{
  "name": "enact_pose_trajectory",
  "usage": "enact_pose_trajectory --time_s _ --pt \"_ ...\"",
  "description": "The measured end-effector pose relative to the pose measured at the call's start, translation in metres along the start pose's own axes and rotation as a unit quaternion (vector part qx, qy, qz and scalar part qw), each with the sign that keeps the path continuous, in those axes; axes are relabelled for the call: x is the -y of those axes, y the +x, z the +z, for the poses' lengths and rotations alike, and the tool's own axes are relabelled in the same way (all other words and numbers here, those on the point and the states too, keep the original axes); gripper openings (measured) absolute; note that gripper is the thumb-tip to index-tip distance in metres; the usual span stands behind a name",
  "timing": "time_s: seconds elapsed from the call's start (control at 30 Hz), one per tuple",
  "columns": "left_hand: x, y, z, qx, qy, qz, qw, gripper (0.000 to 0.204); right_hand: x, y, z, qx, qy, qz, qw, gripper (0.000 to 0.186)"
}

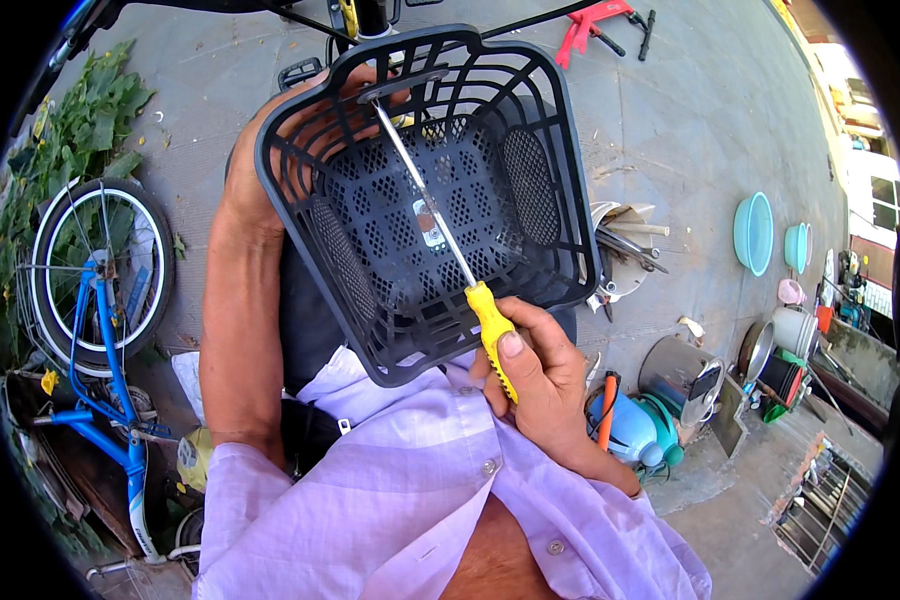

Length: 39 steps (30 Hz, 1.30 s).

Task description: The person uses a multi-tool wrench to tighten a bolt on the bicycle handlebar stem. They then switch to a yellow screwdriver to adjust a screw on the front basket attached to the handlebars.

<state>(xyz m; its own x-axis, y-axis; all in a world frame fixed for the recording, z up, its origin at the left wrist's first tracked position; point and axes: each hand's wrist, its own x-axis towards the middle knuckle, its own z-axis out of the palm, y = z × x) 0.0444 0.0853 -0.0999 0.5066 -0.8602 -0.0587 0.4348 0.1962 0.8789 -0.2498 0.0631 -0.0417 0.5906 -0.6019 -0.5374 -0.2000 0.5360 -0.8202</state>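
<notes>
Head view: we note the black perforated plastic bicycle basket (440, 200) held tilted against the torso, its open side toward us. Our left hand (270, 150) is clamped on its far-left rim from outside; our right hand (535, 365) is closed around the yellow-handled long-shaft screwdriver (440, 225), whose tip reaches a flat metal plate (402, 84) at the top wall. Judged: fastener work at that plate is in hand; next move calls for steady axial pressure while turning. A small pale label (429, 224) sits mid-floor in the basket.
</notes>
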Motion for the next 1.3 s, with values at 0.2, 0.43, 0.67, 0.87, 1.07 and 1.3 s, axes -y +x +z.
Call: enact_pose_trajectory --time_s 0.2,0.43,0.67,0.87,1.07,1.3 --pt "-0.014 0.023 0.0 0.019 0.072 -0.098 0.992 0.036 -0.01 0.0 -0.007 -0.085 -0.21 -0.152 0.962 0.045" --pt "-0.021 0.027 0.004 0.013 0.164 -0.095 0.982 0.04 -0.027 0.0 -0.017 -0.062 -0.273 -0.251 0.927 0.058" --pt "-0.018 0.025 0.007 -0.006 0.157 -0.092 0.983 0.038 -0.018 0.003 -0.014 -0.086 -0.389 -0.305 0.865 0.053" --pt "-0.017 0.025 0.002 0.001 0.164 -0.093 0.982 0.042 -0.023 0.002 -0.014 -0.08 -0.358 -0.282 0.886 0.051" --pt "-0.017 0.026 0.002 0.018 0.145 -0.092 0.985 0.044 -0.023 0.002 -0.013 -0.074 -0.326 -0.272 0.903 0.05" --pt "-0.018 0.026 0.005 0.012 0.151 -0.09 0.984 0.041 -0.013 0.003 -0.013 -0.036 -0.246 -0.208 0.946 0.046"
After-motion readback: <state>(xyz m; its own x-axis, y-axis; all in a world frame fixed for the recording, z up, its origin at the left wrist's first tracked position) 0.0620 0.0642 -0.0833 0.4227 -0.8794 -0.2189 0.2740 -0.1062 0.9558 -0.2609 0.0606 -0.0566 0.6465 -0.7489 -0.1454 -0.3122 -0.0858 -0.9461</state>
